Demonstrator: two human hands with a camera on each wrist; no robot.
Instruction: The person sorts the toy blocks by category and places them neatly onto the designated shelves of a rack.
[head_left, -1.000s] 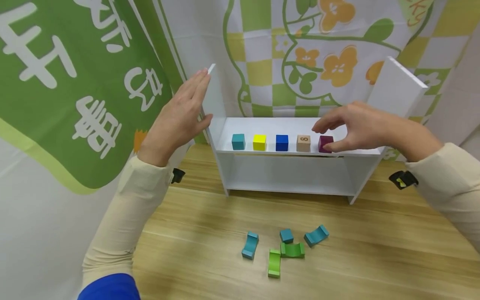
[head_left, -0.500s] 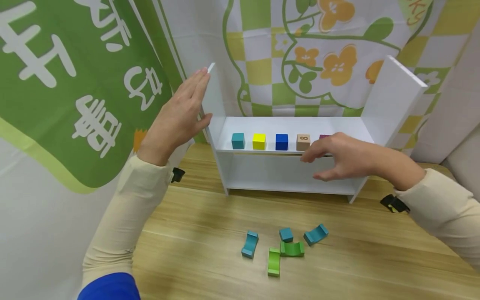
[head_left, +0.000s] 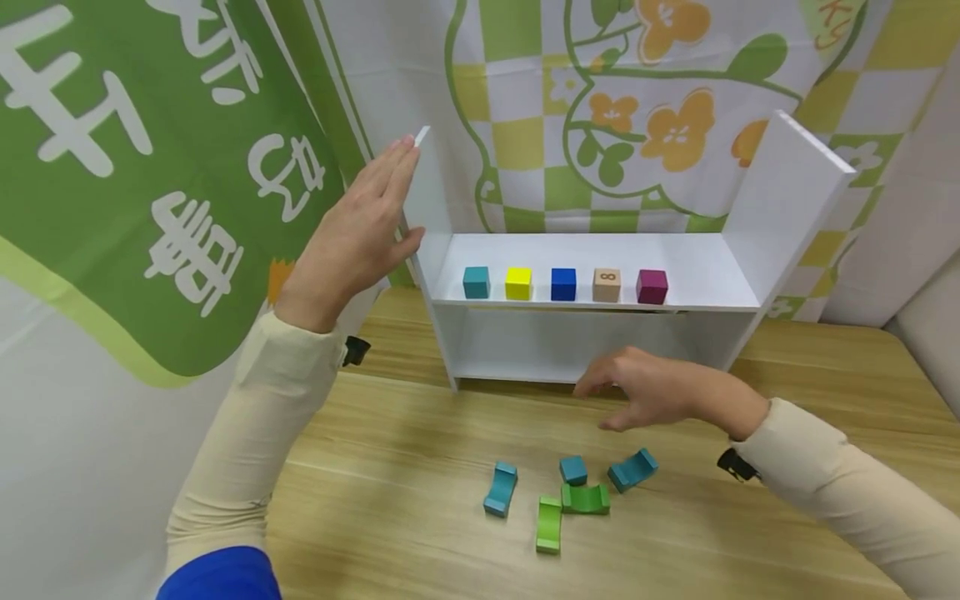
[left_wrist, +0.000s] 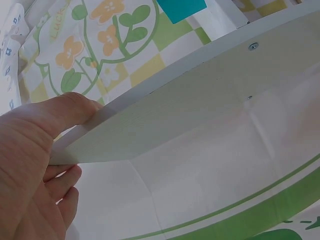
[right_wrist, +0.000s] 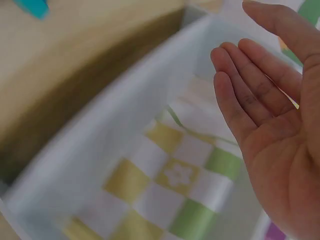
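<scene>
My left hand (head_left: 356,233) holds the left side panel (left_wrist: 165,85) of a white two-tier shelf (head_left: 585,250), thumb at its front edge and fingers along the outer face. Empty, with loosely bent fingers, my right hand (head_left: 652,387) hovers in front of the shelf's lower part. A row of cubes stands on the upper board: teal (head_left: 476,282), yellow (head_left: 518,284), blue (head_left: 563,285), plain wood with an 8 (head_left: 607,285), and purple (head_left: 652,287). Closer to me on the table lie a small blue block (head_left: 573,470) and a blue curved block (head_left: 633,471).
More curved blocks lie on the wooden table (head_left: 375,500): a blue one (head_left: 500,489), a green one (head_left: 585,499) touching the small blue block, and a light green one (head_left: 548,525). Patterned cloth (head_left: 525,108) hangs behind the shelf, and a green-printed cloth (head_left: 187,208) at the left.
My right hand has left the purple cube on the upper board and moved down toward me, over the table. The left hand stays where it was.
</scene>
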